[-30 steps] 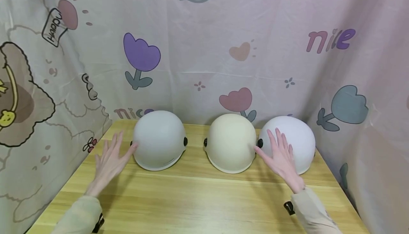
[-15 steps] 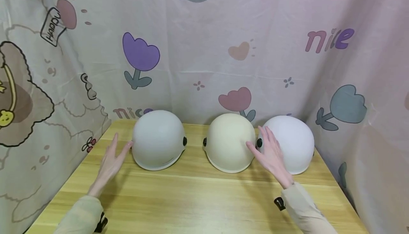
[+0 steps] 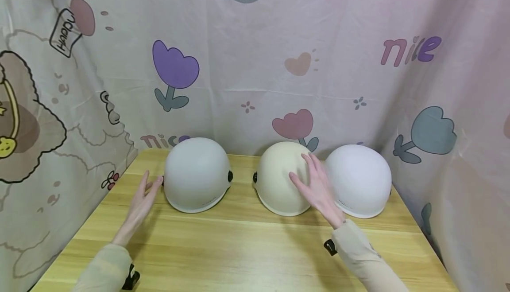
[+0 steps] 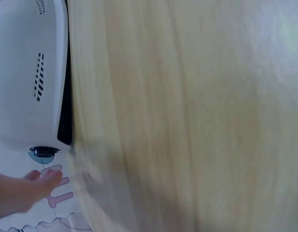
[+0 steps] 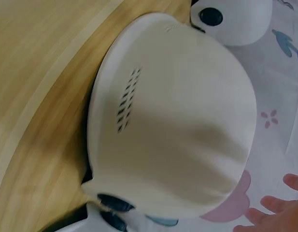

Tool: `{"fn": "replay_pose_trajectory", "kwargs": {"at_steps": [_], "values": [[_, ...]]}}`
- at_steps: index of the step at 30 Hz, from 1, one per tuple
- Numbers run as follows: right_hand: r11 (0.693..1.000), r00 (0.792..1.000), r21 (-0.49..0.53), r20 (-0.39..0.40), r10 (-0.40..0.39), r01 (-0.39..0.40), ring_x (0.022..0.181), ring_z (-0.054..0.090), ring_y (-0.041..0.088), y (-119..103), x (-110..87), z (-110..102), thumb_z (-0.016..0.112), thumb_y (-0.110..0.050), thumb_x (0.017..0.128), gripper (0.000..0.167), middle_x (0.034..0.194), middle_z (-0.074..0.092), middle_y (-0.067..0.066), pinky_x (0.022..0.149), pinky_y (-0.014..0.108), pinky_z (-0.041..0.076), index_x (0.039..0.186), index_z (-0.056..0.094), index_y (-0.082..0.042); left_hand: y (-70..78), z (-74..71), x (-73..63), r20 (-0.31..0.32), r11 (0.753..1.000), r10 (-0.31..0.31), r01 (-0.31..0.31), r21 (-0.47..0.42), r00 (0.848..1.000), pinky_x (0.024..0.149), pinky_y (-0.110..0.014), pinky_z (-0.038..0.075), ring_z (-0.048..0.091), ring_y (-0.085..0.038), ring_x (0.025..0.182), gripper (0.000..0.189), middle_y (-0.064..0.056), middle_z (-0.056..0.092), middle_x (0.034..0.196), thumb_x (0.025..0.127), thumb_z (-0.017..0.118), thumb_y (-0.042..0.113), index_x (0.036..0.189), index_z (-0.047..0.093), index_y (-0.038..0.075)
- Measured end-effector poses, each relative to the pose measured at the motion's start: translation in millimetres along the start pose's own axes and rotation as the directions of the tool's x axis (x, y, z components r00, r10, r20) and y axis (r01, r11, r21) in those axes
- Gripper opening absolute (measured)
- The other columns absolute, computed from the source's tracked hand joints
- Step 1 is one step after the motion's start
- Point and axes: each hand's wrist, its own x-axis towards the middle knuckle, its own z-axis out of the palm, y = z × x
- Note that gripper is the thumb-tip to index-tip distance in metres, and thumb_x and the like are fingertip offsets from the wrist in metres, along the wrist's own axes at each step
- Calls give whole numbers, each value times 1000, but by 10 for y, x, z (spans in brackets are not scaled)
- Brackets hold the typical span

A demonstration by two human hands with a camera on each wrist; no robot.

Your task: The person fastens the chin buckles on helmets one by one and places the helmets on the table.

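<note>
Three helmets stand in a row on the wooden table. My left hand (image 3: 140, 201) is beside the grey helmet (image 3: 197, 177) at the left, its thumb near the black side knob; whether they touch I cannot tell. In the left wrist view this hand (image 4: 23, 191) shows below the knob and vents of the grey helmet (image 4: 16, 96). My right hand (image 3: 318, 188) hovers with spread fingers before the right side of the cream helmet (image 3: 279, 177). Its shadow falls on the cream helmet (image 5: 187, 92) in the right wrist view, with the fingers (image 5: 276, 205) apart from the shell.
A white helmet (image 3: 360, 179) stands at the right, close to the cream one and partly behind my right hand. The wooden table (image 3: 223, 252) stretches in front of the row. Printed cloth (image 3: 239, 52) hangs at the back and both sides.
My right hand has moved left, from in front of the white helmet to the cream helmet. The left hand's fingers have drawn closer together by the grey helmet. The helmets have not moved.
</note>
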Motion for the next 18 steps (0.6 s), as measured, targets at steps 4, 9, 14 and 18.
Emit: {"fn": "replay_pose_trajectory", "kwargs": {"at_steps": [4, 9, 14, 18], "values": [[999, 999, 8, -14, -36, 36, 150, 31, 38, -80, 36, 105, 68, -41, 92, 68, 162, 33, 16, 118, 66, 30, 149, 45, -12, -34, 32, 16, 5, 999, -2, 2, -37, 1000, 121, -69, 20, 15, -54, 150, 89, -31, 4, 166, 102, 30, 64, 160, -16, 15], [994, 997, 69, -23, -77, 79, 149, 33, 38, -168, 70, 216, 69, -36, 91, 63, 160, 36, 17, 120, 63, 29, 146, 49, -11, -84, 61, 37, -4, 998, -7, 6, -70, 1000, 123, -64, 22, 16, -52, 151, 90, -33, 6, 165, 104, 32, 60, 160, -12, 6], [981, 993, 151, -43, -113, 118, 147, 37, 37, -225, 103, 300, 69, -30, 92, 57, 157, 42, 18, 122, 59, 30, 143, 52, -9, -107, 81, 37, -12, 996, -8, 7, -93, 1000, 124, -62, 22, 17, -52, 151, 86, -35, 9, 164, 106, 33, 54, 160, -12, 4], [970, 989, 195, -76, -131, 143, 144, 42, 37, -266, 140, 374, 70, -26, 92, 53, 153, 47, 19, 120, 59, 33, 139, 56, -7, -118, 101, 30, -26, 994, -15, 12, -107, 1000, 124, -61, 22, 19, -51, 151, 83, -36, 14, 162, 107, 34, 49, 160, -12, 3]]}}
